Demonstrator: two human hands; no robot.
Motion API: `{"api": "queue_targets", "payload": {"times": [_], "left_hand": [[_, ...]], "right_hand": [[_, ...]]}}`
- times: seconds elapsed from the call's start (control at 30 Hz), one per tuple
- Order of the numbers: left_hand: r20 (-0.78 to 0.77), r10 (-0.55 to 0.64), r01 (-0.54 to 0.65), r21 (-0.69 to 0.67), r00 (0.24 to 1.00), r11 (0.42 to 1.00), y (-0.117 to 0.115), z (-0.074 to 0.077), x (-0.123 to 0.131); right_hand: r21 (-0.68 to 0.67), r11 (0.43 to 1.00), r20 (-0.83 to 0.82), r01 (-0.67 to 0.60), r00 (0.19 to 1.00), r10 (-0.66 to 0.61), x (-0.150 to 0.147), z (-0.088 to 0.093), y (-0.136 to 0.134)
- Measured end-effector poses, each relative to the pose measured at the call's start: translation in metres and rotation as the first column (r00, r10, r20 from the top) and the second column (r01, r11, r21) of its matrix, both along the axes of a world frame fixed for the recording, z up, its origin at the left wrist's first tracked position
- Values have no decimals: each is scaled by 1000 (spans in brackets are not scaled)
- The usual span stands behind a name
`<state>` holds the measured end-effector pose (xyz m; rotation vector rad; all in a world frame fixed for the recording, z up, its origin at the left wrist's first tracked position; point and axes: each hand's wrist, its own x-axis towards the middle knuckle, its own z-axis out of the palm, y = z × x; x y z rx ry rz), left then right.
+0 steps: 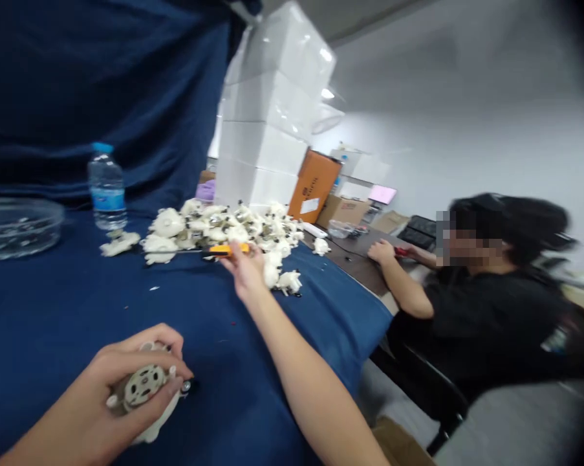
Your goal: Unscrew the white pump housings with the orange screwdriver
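Head view: L hand [102, 388] wraps tight round white plastic part [143, 387], held low over blue-clothed bench [54, 323]. R hand [246, 272] at orange-handled screwdriver [228, 249], grip unclear. Big heap of white parts [214, 226] left on bench, approx. all unfinished.

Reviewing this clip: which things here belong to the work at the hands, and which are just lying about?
Part of the work:
left hand gripping a white plastic part
right hand at a screwdriver
pile of white parts

Lying about:
water bottle
clear bowl
white boxes
orange carton
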<state>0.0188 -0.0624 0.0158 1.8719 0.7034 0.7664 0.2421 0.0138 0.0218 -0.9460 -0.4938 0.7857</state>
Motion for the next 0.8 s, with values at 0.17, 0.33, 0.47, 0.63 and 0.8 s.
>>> {"api": "queue_targets", "payload": {"times": [0.17,0.33,0.47,0.63,0.8], "left_hand": [[22,-229,193,-615,973,765,-55,52,79],[188,-555,502,-710,811,494,-153,77,188],[67,-819,710,-541,570,451,-204,49,238],[-343,-839,871,-103,422,480,-193,10,231],[-333,-655,734,266,678,624,-141,23,196]], "right_hand": [[-84,996,-49,-10,999,6,-15,-10,0],[-144,989,-75,-17,997,6,-13,-15,-3],[-162,986,-87,-28,996,14,-4,-16,-8],[-141,990,-64,-22,998,13,3,-11,-10],[-86,995,-93,-52,995,44,1,-4,-12]]}}
